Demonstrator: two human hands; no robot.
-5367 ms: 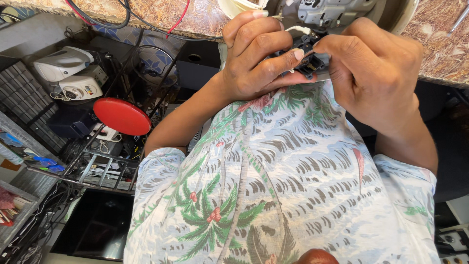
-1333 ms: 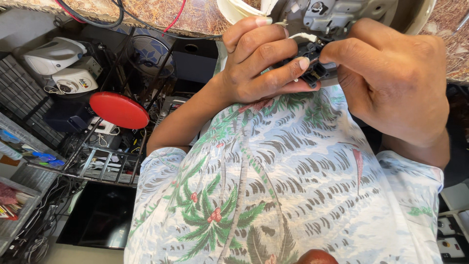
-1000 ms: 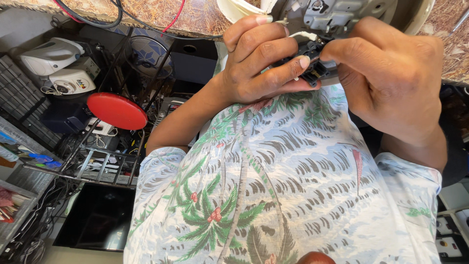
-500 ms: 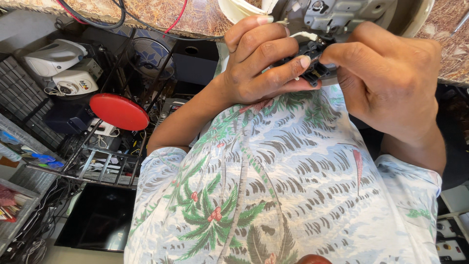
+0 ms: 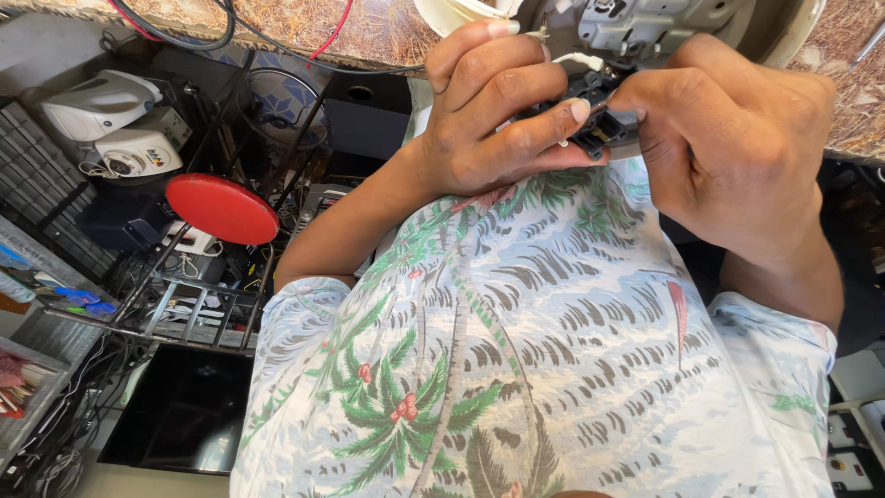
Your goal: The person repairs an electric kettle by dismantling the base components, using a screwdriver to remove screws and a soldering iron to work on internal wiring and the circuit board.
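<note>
Both our left hand (image 5: 498, 120) and right hand (image 5: 737, 148) pinch a small black connector (image 5: 599, 124) at the table edge, just above our shirt (image 5: 516, 350). It looks light, stiff and fiddly, probably best gripped by its sides, clear of the thin white wire (image 5: 576, 60).

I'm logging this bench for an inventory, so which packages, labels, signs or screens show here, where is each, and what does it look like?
White device, upper left on the shelf: rounded casing with a small panel of coloured dots.
Dark flat panel, lower left by the floor: black, glossy, rectangular, possibly a screen, unlit.
Switch plates, lower right: white squares with small red marks.
No packages or signs can be told.
</note>
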